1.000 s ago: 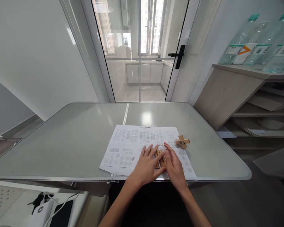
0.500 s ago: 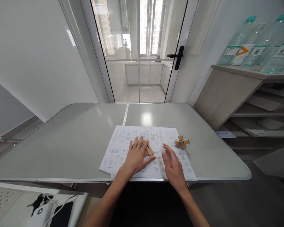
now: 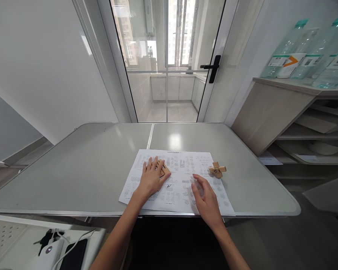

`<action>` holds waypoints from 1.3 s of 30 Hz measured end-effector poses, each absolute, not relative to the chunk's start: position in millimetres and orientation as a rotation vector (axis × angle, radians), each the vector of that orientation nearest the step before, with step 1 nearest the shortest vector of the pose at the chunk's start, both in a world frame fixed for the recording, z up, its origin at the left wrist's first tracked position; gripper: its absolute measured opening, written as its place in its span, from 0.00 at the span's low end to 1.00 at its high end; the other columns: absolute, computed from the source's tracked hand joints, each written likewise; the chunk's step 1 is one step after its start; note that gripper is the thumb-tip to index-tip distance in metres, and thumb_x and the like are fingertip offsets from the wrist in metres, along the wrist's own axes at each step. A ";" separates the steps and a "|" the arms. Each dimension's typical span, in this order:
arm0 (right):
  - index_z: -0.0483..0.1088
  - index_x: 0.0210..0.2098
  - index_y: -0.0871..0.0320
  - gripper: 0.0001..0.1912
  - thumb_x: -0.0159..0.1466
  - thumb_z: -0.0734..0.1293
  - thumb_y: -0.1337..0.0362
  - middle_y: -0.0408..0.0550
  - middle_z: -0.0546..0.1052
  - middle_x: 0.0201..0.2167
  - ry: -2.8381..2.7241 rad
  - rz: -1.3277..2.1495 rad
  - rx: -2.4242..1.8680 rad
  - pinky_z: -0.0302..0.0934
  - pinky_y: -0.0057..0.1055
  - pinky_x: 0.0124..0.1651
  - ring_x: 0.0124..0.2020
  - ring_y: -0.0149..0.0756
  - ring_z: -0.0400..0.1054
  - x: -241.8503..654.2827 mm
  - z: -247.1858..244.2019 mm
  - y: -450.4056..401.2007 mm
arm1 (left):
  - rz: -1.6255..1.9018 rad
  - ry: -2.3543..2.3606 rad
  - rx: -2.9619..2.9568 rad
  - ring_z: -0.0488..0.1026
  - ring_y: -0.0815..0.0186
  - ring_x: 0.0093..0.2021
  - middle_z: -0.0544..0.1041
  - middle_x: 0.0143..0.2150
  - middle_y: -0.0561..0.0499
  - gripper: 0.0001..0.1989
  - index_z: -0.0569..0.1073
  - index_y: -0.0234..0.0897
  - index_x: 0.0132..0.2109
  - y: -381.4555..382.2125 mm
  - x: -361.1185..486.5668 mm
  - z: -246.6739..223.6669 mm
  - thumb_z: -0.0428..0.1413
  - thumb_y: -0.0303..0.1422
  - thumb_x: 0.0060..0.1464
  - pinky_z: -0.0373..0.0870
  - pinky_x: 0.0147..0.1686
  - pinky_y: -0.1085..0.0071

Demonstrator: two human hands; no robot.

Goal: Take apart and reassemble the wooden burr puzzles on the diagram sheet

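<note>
Flat wooden pieces [image 3: 165,171] with dark markings lie on a printed paper sheet [image 3: 174,187]. My left hand [image 3: 151,178] rests on top of them, fingers spread, covering most of them, so I cannot tell how many there are. Over the sheet's right half is my right hand [image 3: 205,198], its fingers loosely curved and apart, holding nothing. A small wooden cross-shaped block puzzle [image 3: 217,170] with dark markings sits at the sheet's right edge, beyond my right hand.
The grey table [image 3: 87,168] has a pale seam across its top. A glass door [image 3: 166,86] stands behind it. At right, a shelf unit [image 3: 273,108] carries plastic bottles [image 3: 301,56]. Lower left, a white surface holds a phone [image 3: 74,255], cables and keys.
My left hand has slid left across the sheet, and the flat wooden pieces have moved left with it. My right hand has barely moved; the cross-shaped puzzle stays put.
</note>
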State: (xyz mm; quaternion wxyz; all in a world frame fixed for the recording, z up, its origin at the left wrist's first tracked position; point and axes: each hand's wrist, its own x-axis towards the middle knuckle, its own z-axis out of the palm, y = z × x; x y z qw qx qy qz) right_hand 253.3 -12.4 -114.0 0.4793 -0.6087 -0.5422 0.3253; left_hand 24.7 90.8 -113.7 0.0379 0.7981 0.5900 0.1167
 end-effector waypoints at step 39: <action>0.70 0.54 0.53 0.22 0.68 0.68 0.47 0.54 0.79 0.56 -1.060 1.122 -1.247 0.70 0.48 0.59 0.51 0.48 0.79 269.6 -107.8 -4.3 | 0.625 1.584 2.569 0.38 0.46 0.79 0.48 0.80 0.40 0.27 0.64 0.38 0.69 52.6 45.6 -96.5 0.55 0.39 0.68 0.50 0.74 0.43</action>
